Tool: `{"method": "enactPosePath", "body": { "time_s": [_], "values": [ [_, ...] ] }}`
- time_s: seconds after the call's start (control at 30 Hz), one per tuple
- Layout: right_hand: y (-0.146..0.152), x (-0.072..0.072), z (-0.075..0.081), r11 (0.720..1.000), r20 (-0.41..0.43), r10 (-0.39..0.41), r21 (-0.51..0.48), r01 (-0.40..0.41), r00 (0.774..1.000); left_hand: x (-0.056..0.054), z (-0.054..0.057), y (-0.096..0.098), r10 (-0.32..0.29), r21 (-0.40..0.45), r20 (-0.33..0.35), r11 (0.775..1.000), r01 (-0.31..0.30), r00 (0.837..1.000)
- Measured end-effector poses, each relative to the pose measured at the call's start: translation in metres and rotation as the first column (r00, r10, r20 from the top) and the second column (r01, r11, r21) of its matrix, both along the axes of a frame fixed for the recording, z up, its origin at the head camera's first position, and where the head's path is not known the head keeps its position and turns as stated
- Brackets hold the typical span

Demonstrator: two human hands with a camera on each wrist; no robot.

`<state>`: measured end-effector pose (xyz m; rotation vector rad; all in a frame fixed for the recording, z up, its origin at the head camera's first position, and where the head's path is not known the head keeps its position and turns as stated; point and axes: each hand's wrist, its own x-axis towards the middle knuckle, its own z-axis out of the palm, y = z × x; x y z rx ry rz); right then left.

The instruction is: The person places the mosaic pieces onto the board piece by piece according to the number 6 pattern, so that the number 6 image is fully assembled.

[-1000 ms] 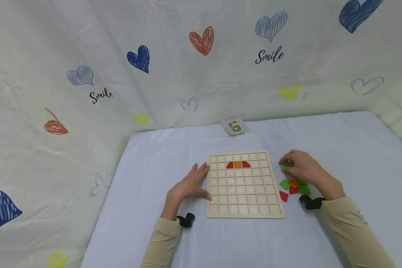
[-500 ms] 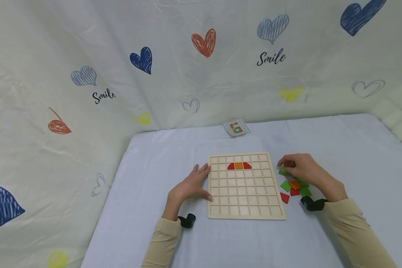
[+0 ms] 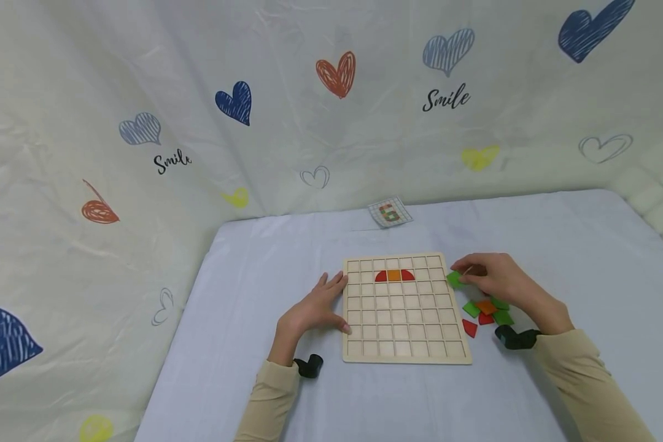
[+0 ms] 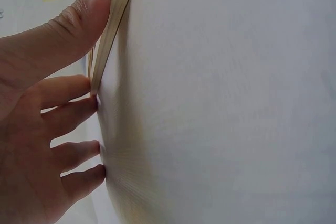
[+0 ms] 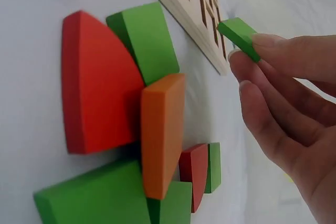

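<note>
A wooden grid board (image 3: 409,362) lies flat on the table. In one row near its far side sit an orange square tile (image 3: 393,275) and, on either side of it, a red quarter-round tile (image 3: 380,277) and another red one (image 3: 407,275). My left hand (image 3: 315,307) rests against the board's left edge with fingers spread. At the board's right edge, my right hand (image 3: 494,274) pinches a green square tile (image 5: 239,33) between thumb and fingertips, clear of the cloth in the right wrist view.
Right of the board lies a loose pile of green, red and orange tiles, an orange one (image 5: 160,135) on top. A card with a coloured grid pattern (image 3: 390,212) lies at the table's back edge. A white curtain with printed hearts (image 3: 276,123) hangs behind.
My right hand has brought the green tile leftward, from beside the pile to the board's right edge. The left hand stays on the board. The head view has shifted slightly.
</note>
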<state>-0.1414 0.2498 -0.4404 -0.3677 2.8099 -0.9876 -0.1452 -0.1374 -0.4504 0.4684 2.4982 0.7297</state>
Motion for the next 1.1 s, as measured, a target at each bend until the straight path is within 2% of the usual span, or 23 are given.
{"method": "enactPosePath", "body": {
  "time_s": [0.33,0.6,0.93,1.1],
  "values": [
    [-0.006,0.001,-0.002,0.998,0.011,0.001,-0.063,0.000,1.000,0.000,0.000,0.000,-0.004,0.001,-0.003,1.000,0.004,1.000],
    [-0.014,0.004,0.000,0.999,0.025,0.002,-0.051,-0.001,1.000,0.002,0.001,0.001,-0.001,-0.008,-0.006,1.000,0.001,1.000],
    [-0.023,0.002,0.002,0.997,-0.062,0.053,-0.056,-0.057,0.997,0.001,0.001,-0.001,0.006,-0.020,-0.007,1.000,-0.006,1.000],
    [-0.027,0.004,0.002,0.994,-0.099,0.074,-0.070,-0.081,0.992,-0.001,0.002,0.000,-0.011,-0.012,0.001,1.000,0.011,1.000]
  ]
}}
